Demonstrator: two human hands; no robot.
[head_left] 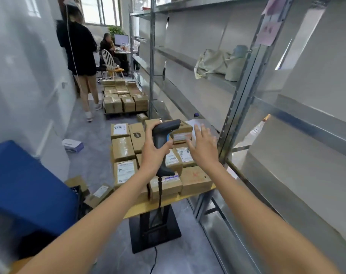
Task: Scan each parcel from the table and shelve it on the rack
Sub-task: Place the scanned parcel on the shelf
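Blue bin: a blue container (27, 186) fills the lower left corner, blurred; a small white-and-blue box (72, 145) lies on the grey floor beyond it.
Far aisle: a person in a black top (77, 46) stands with back to the camera beside a low stack of brown cartons (125, 96); another person sits at a desk (109, 46) near a monitor, by a white chair (108, 63).
Floor cartons: 2 brown boxes (93, 191) lie tilted on the floor just left of the table.
Table: a wooden-topped table (154, 205) on a black pedestal carries rows of brown parcels (123, 149), several with white labels facing up.
Left hand: the left hand (155, 150) grips the handle of a dark grey barcode scanner (164, 133); fingers curl round the grip; the scanner's head points right toward a small labelled parcel (183, 135); a black cable (159, 196) hangs from the handle past the table edge.
Right hand: the right hand (203, 145) is spread flat, fingers straight and apart, over the parcels at the table's right edge; whether it touches the small labelled parcel cannot be told.
Rack: a grey metal rack (237, 107) stands along the right, just beside the table; a pale cloth bag (213, 62) sits on 1 shelf; pink paper notes (269, 30) hang on an upright.
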